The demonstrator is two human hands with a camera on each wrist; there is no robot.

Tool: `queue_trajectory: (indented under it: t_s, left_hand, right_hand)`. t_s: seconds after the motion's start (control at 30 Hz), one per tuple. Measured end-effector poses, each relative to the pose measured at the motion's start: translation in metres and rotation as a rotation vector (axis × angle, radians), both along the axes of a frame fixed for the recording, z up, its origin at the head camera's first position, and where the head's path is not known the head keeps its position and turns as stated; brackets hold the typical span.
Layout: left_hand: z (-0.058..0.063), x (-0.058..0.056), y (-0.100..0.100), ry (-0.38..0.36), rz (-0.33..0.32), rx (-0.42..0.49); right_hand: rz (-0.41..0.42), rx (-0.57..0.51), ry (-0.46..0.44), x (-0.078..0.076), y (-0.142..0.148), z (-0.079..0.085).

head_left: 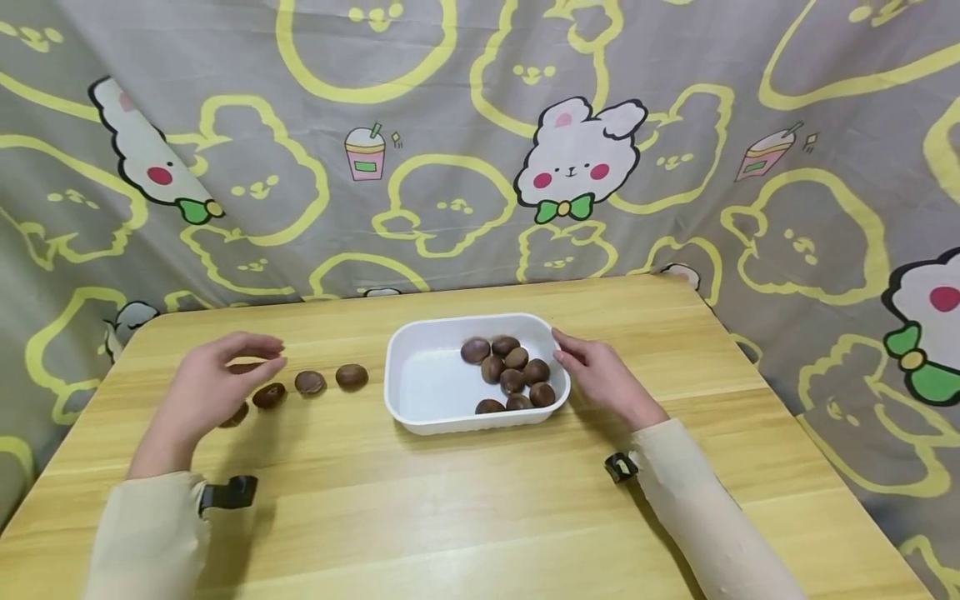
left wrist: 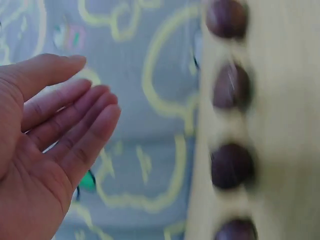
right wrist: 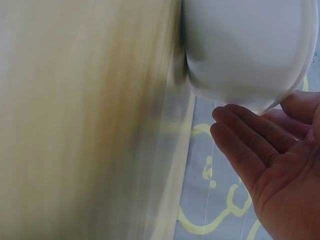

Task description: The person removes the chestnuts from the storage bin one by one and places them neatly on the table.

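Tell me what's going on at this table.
A person is working with chestnuts. The left hand hovers open and empty over a row of chestnuts on the wooden table. The right hand rests open against the right end of a white tray that holds more chestnuts.

No words, brand names, numbers or labels can be read anywhere here: the grey cloth backdrop (head_left: 480, 125) carries only pictures, namely yellow outlined rabbits, white rabbits with green bow ties and small pink drink cups, none with lettering, and the white plastic tray (head_left: 420, 392) and pale wooden table (head_left: 465, 517) are both plain and unmarked
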State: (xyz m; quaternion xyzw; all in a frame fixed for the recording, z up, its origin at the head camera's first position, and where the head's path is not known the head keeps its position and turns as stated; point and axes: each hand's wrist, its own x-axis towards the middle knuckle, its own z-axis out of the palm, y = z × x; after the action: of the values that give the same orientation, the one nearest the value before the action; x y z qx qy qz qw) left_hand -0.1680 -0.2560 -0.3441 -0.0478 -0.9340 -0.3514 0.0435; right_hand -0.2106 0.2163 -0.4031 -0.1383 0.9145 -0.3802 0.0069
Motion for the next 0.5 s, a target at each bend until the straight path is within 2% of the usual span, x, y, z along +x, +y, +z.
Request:
queue_trajectory:
  t_s: [0.17, 0.4, 0.5]
  left_hand:
    - [0.005, -0.01, 0.043, -0.015, -0.137, 0.121]
    - [-0.005, -0.027, 0.108, 0.112, -0.385, 0.268]
    - [-0.013, -0.03, 0.134, 0.08, -0.473, 0.298]
  right_hand:
    - [0.01, -0.006, -0.016, 0.001, -0.001, -0.004]
    - [-0.01, 0.011, -0.003, 0.001, 0.001, 0.001]
    - [-0.007, 0.012, 0.006, 0.001, 0.0, 0.003]
